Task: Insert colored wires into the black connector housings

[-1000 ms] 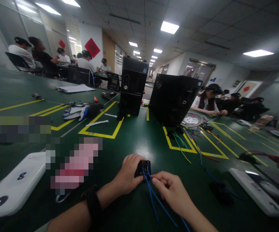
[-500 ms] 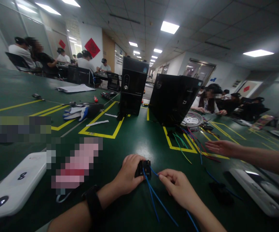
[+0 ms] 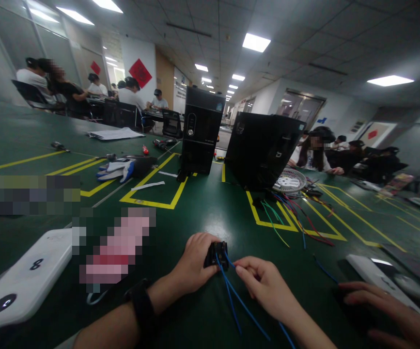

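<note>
On the green table, my left hand (image 3: 197, 259) is wrapped around a small black terminal block (image 3: 221, 251) with brass-coloured contacts. Blue wires (image 3: 233, 303) run from its face down toward me. Just right of the block, my right hand (image 3: 264, 278) pinches another blue wire (image 3: 230, 261) between thumb and fingertips, and that wire's far end meets the block. Whether it sits inside a terminal is too small to tell. Part of this wire comes out below my right wrist.
Another person's hand (image 3: 380, 303) reaches in at the lower right, beside a white device (image 3: 384, 276). Two black computer towers (image 3: 202, 131) stand ahead. Loose coloured wires (image 3: 297, 213) lie near a white basket (image 3: 289, 180). Left are a white case (image 3: 31, 276) and gloves (image 3: 117, 169).
My right hand has shifted slightly left, closer to the block, with the blue wire. The other person's hand has moved down and nearer, over the dark object at the right.
</note>
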`<state>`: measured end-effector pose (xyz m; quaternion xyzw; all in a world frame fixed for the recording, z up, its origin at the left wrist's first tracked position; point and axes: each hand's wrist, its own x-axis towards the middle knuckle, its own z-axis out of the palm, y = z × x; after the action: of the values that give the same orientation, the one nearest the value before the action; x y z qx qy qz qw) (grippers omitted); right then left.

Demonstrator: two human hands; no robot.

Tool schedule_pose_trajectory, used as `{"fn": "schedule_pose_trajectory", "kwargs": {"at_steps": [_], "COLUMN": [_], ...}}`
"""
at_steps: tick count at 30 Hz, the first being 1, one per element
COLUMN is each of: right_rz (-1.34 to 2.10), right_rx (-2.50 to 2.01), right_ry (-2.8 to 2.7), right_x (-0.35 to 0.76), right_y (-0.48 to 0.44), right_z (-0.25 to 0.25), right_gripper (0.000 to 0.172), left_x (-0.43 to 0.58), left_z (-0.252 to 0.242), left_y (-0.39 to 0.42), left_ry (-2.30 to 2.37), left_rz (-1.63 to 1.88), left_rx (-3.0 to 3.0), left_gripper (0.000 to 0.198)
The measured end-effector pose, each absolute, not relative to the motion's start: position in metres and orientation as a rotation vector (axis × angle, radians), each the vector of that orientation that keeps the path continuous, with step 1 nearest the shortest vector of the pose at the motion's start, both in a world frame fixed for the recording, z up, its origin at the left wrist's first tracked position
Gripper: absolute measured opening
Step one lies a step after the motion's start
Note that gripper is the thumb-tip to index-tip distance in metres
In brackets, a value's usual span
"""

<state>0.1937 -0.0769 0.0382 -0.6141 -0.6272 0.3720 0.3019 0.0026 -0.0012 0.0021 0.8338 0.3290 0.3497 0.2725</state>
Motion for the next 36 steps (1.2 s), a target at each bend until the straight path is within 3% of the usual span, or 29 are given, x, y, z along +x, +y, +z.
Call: {"fn": "schedule_pose_trajectory", "kwargs": {"at_steps": [6, 16, 30, 36], "right_rz": [0.993, 0.6, 0.738, 0.751], "right_rx": [-1.636, -1.409, -1.689, -1.821], "right_ry": [-1.697, -1.376, -1.309, -1.36], "right_x": [0.193, 0.199, 0.236, 0.251], "right_y": [-0.077, -0.085, -0.088, -0.091], "right_z": [0.035, 0.051, 0.055, 0.068], "right_gripper": [0.034, 0.033, 0.05, 0.048], "left_x": [0.002, 0.002, 0.0, -0.002], "left_z": [0.003, 0.003, 0.006, 0.007], "left_y": [-0.002, -0.001, -0.002, -0.003], "left_ry": [0.899, 0.912, 0.883, 0.892], "left_rz": [0.927, 0.892, 0.856, 0.837], "left_rx": [2.24, 2.237, 2.225, 2.221], "left_gripper": [0.039, 0.04, 0.044, 0.044]}}
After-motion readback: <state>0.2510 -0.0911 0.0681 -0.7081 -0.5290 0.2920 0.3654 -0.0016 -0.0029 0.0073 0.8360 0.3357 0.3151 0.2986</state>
